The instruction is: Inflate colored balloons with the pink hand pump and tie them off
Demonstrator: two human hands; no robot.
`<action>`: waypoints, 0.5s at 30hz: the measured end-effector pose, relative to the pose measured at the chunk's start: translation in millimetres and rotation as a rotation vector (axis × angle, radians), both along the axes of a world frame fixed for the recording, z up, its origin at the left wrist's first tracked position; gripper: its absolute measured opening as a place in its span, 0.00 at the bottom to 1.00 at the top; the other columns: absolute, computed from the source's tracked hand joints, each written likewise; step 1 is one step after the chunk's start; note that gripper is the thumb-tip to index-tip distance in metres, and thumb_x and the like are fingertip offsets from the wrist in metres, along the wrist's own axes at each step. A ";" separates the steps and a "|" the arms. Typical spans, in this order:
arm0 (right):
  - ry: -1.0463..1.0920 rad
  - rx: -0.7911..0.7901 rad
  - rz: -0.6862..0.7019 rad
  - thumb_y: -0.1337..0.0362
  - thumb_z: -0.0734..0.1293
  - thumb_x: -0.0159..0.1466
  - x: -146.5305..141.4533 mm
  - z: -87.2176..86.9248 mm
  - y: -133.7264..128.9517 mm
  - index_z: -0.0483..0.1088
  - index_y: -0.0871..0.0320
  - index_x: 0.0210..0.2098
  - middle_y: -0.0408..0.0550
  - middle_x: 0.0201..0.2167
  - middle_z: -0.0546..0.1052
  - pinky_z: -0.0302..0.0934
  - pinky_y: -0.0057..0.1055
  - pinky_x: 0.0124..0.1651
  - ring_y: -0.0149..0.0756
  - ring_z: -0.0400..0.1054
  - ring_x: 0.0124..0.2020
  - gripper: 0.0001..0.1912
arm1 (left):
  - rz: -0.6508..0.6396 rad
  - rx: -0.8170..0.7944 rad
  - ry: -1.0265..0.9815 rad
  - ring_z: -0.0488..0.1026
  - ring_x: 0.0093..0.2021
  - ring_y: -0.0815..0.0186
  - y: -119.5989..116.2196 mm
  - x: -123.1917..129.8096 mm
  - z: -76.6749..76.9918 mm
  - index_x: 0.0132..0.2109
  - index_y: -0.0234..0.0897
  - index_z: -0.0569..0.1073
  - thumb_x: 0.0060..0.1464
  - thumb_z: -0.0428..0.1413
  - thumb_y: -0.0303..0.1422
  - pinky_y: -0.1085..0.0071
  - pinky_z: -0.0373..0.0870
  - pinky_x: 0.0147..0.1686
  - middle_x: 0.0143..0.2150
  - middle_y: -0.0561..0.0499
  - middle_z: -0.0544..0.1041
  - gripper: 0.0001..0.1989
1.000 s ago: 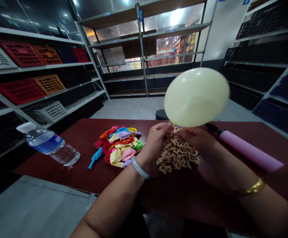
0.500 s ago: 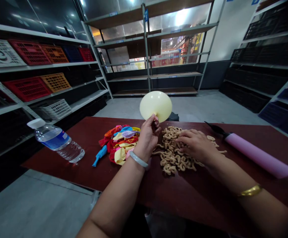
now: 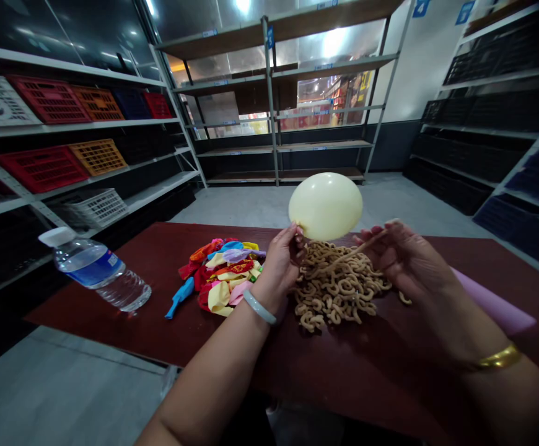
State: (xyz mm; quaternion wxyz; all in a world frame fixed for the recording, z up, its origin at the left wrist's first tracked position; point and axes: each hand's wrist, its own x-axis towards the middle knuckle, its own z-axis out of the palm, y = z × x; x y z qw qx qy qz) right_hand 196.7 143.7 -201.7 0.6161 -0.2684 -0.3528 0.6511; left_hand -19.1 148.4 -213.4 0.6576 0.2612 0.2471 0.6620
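An inflated pale yellow balloon (image 3: 326, 206) is pinched at its neck by my left hand (image 3: 284, 259), above the table. My right hand (image 3: 402, 257), raised to the right of the balloon, grips one end of a thin tan strand (image 3: 354, 253) that slants down to the left. Below lies a heap of curled tan strands (image 3: 337, 294). Left of my left hand is a pile of uninflated balloons (image 3: 220, 272) in red, blue, yellow, pink and purple.
On the dark red table (image 3: 158, 337), a water bottle (image 3: 97, 269) leans at the left. A pink cylinder (image 3: 492, 300) lies partly behind my right forearm. Shelves with crates (image 3: 49, 99) stand beyond.
My right hand has risen from the heap and moved right, now with a strand in its fingers. The balloon has tilted and shifted right. The view has moved slightly.
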 end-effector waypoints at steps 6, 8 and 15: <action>0.028 0.216 -0.073 0.63 0.74 0.55 9.7 12.7 -4.2 0.73 0.45 0.33 0.37 0.29 0.72 0.65 0.23 0.30 0.25 0.67 0.28 0.08 | -0.080 -0.015 0.017 0.65 0.24 0.77 -8.5 15.6 -3.9 0.33 0.34 0.72 0.47 0.66 0.37 0.80 0.59 0.23 0.26 0.56 0.69 0.13; -0.184 0.351 -0.161 0.65 0.72 0.56 4.6 10.3 -8.1 0.74 0.45 0.37 0.38 0.31 0.74 0.65 0.26 0.32 0.27 0.68 0.29 0.10 | -0.077 -0.007 0.062 0.65 0.25 0.76 -10.6 21.0 -7.2 0.33 0.33 0.72 0.48 0.66 0.38 0.79 0.60 0.24 0.27 0.56 0.69 0.13; -1.246 0.988 -0.288 0.66 0.64 0.64 -20.1 -15.2 -14.2 0.74 0.54 0.36 0.49 0.39 0.77 0.65 0.35 0.43 0.37 0.72 0.39 0.06 | -0.117 0.035 0.284 0.70 0.30 0.70 -18.4 42.9 -26.4 0.37 0.34 0.76 0.51 0.63 0.41 0.74 0.67 0.29 0.33 0.50 0.75 0.14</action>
